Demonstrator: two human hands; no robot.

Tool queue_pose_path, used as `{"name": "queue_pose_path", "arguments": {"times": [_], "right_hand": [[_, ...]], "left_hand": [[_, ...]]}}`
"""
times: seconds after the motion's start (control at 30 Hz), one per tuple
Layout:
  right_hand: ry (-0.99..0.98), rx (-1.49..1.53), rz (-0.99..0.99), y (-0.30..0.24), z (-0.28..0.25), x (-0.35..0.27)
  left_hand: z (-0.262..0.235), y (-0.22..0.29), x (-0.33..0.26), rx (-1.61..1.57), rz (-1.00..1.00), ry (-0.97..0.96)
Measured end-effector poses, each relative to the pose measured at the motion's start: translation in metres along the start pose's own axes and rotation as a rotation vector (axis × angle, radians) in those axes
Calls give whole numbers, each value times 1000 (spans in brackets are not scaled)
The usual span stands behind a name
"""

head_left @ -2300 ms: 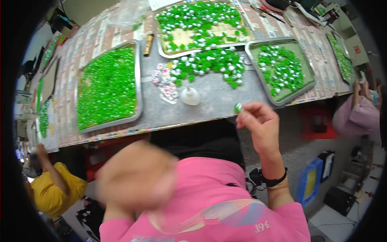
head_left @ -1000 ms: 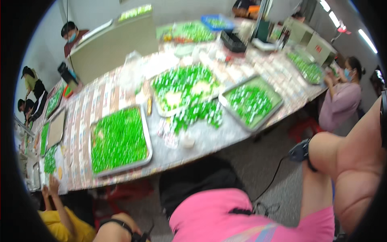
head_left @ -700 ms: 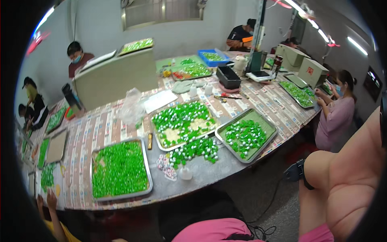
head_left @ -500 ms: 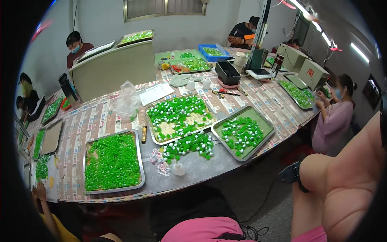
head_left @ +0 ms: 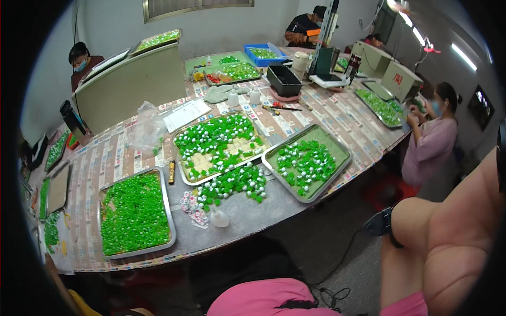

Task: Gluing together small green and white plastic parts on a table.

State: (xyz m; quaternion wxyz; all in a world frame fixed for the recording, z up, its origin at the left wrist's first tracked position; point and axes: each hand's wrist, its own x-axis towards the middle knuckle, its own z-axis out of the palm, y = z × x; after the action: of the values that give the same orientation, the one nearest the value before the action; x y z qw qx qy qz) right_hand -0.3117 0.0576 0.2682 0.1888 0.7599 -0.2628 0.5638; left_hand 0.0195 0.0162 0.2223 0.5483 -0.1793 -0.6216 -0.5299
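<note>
My right arm [head_left: 448, 242] is raised close to the camera at the right rim. A black strap with a dark device [head_left: 380, 223] and a cable is fastened round it; the fingers are hidden beyond the picture's edge. My left hand is out of view. On the table before me are a metal tray packed with small green pieces [head_left: 167, 216] and a middle tray of green and white pieces [head_left: 184, 178]. A right-hand tray [head_left: 333, 141] holds more. Between these lies a loose pile of green and white pieces [head_left: 232, 185]. Neither hand visibly touches them.
A small white squeeze bottle [head_left: 219, 218] stands near the table's front edge, beside a patterned cloth [head_left: 194, 209]. A black bin [head_left: 284, 80] stands farther back. Co-workers sit around the table, one in pink [head_left: 432, 137] at the right. A red stool [head_left: 390, 190] is below the edge.
The view has turned slightly to the right, so the trays and table appear farther left. A neighbour's yellow-sleeved arm at lower left shows less. My raised arm stays almost in place.
</note>
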Motion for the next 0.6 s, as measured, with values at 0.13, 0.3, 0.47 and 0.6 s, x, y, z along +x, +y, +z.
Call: {"name": "queue_pose_path", "arguments": {"times": [0.13, 0.3, 0.47, 0.6], "right_hand": [[33, 3, 7, 5, -4, -1], [13, -32, -6, 1, -14, -2], [17, -52, -6, 4, -27, 4], [29, -79, -15, -3, -29, -1]], "left_hand": [[1, -3, 9, -37, -15, -29], [3, -14, 7, -119, 29, -9], [12, -22, 11, -162, 31, -17], [10, -22, 13, -207, 54, -20]]}}
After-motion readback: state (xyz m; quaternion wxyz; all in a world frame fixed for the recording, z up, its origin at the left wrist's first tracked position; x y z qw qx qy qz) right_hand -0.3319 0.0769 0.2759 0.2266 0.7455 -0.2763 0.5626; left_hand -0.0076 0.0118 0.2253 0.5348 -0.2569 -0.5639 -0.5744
